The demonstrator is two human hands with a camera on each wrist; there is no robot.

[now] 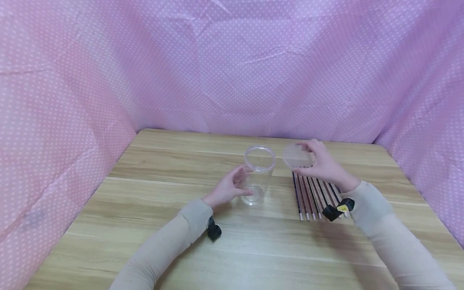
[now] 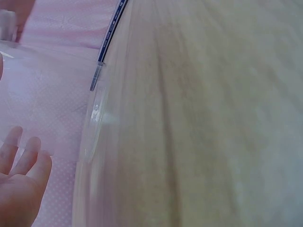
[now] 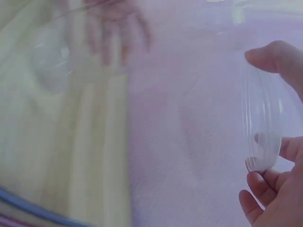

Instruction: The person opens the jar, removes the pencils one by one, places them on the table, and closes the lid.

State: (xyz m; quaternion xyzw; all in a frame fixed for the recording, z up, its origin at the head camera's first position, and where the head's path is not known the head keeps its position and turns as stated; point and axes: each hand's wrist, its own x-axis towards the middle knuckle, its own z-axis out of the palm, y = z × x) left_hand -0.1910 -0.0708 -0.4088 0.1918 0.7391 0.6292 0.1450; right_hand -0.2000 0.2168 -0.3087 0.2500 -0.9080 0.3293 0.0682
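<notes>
A tall clear plastic cup [image 1: 262, 181] stands upright on the wooden table, its round mouth uncovered. My left hand [image 1: 226, 188] holds it from the left, with the thumb in front and the fingers along the far side. In the left wrist view, several fingertips of the left hand [image 2: 23, 175] lie against the clear wall. To the right of the cup's rim, my right hand [image 1: 324, 165] grips a round clear lid [image 1: 294, 156] by its edge, raised above the table. The right wrist view shows the lid [image 3: 262, 123] on edge between thumb and fingers.
Several pencils [image 1: 308, 195] lie side by side under the right hand, their far ends partly hidden. The wooden table [image 1: 163, 173] meets a pink dotted cloth [image 1: 232, 80] at the back and sides. A dark pencil [image 2: 111, 35] shows beyond the cup base in the left wrist view.
</notes>
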